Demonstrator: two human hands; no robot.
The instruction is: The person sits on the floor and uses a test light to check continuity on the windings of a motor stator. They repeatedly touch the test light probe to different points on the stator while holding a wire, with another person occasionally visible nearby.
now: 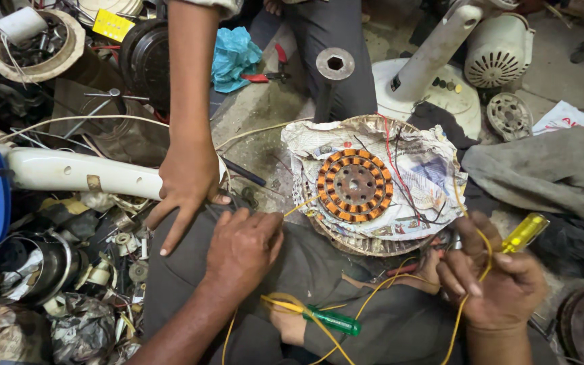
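Yellow wire (pixel 484 260) sits clamped in right grip (pixel 498 284); left grip (pixel 241 247) rests loosely closed, empty.

Head camera looks steeply down, close over the cluttered floor (pixel 265 145).

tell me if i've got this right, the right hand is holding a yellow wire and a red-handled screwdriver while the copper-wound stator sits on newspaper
Not quite: the screwdriver in the right hand has a clear yellow handle, not a red one, as the head view shows. The rest holds: that hand grips the yellow wire, and the copper-wound stator sits on newspaper.
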